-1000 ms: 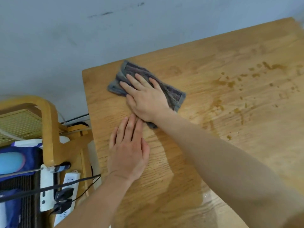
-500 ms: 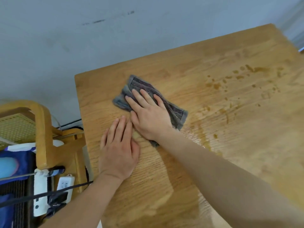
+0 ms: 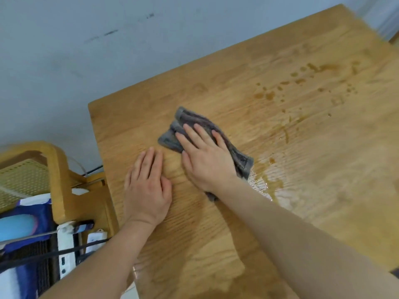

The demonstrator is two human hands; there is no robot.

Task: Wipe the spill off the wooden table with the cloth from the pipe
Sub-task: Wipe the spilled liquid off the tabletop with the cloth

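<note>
A grey folded cloth (image 3: 235,151) lies on the wooden table (image 3: 313,180) near its left side. My right hand (image 3: 205,156) presses flat on the cloth with straight fingers and covers its middle. My left hand (image 3: 146,186) rests flat on the bare wood just left of it, holding nothing. Brown spill drops (image 3: 302,83) are scattered over the far right of the table. A wet smear (image 3: 269,184) sits right beside the cloth's near right corner.
A wooden chair with a cane back (image 3: 32,175) stands off the table's left edge. Below it are a white power strip (image 3: 67,251) with black cables and blue fabric (image 3: 19,229). A pale wall (image 3: 108,50) runs behind the table.
My right hand has slid the cloth toward me and to the right, nearer the wet smear. My left hand has stayed flat on the wood beside it.
</note>
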